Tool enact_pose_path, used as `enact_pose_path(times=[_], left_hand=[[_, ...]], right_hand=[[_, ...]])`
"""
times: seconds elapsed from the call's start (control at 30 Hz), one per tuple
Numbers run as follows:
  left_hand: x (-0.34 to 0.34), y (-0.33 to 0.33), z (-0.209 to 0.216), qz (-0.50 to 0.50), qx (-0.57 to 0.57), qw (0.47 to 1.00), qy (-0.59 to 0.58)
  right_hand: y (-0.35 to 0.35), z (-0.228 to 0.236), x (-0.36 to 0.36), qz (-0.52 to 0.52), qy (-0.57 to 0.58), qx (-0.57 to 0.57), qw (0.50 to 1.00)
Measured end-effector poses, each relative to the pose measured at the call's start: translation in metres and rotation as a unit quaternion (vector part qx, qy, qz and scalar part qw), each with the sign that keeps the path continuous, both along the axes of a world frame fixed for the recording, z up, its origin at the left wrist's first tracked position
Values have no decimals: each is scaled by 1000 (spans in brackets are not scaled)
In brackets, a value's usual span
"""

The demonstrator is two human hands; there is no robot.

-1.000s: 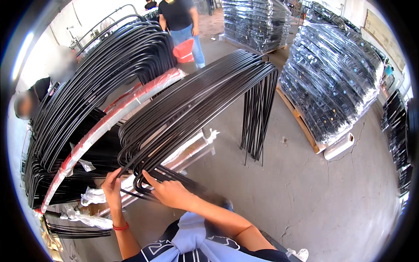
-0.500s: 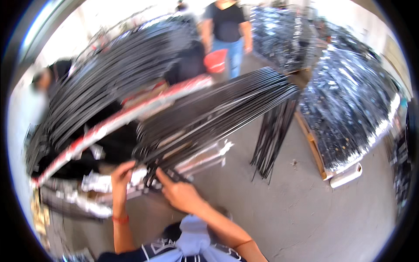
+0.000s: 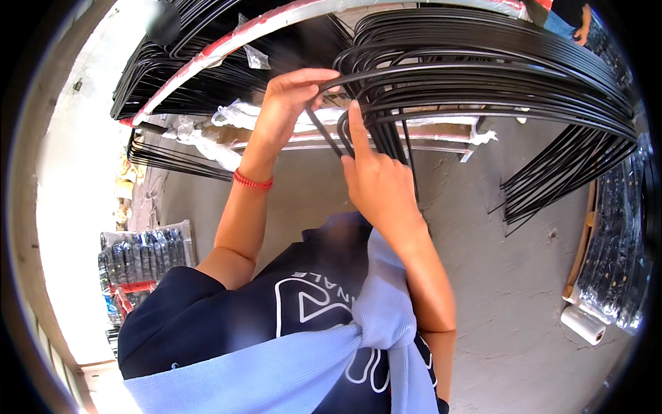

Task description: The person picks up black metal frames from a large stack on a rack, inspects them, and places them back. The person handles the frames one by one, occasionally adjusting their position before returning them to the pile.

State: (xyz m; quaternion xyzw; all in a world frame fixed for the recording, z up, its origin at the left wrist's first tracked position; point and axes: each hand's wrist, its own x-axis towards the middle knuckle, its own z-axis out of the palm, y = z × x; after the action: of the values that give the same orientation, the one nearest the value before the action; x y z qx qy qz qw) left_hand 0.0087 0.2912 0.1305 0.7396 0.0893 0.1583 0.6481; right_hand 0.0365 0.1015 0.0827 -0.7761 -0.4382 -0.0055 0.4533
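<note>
The left hand (image 3: 279,110) has its grip closed around the bend of a black tube (image 3: 325,131) at the left end of the tube stack (image 3: 496,90), while the right hand (image 3: 386,186) holds its forefinger out at the neighbouring bends; whether that grip has anything in it, I cannot tell. Because the stack's long bars lie so close together, a pull on one could drag others along or scrape them, and a slipping bend could pinch the outstretched finger.

At upper centre-left, the left hand (image 3: 281,107) is raised, its fingers (image 3: 303,77) bent; near centre, the right hand (image 3: 383,183) is held index-finger-up.
</note>
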Motion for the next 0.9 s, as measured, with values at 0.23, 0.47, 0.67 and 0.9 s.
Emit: enact_pose_path(times=[0.23, 0.47, 0.67, 0.9], left_hand=[[4, 11, 0, -35, -21, 999, 5], [5, 13, 6, -55, 11, 998, 24], [8, 20, 7, -111, 6, 994, 18], [13, 23, 13, -143, 48, 988, 33]], right_hand=[[23, 3, -1, -8, 19, -6, 1000], [43, -3, -13, -33, 2, 12, 999], [56, -9, -23, -85, 8, 38, 996], [73, -21, -28, -175, -77, 37, 981]])
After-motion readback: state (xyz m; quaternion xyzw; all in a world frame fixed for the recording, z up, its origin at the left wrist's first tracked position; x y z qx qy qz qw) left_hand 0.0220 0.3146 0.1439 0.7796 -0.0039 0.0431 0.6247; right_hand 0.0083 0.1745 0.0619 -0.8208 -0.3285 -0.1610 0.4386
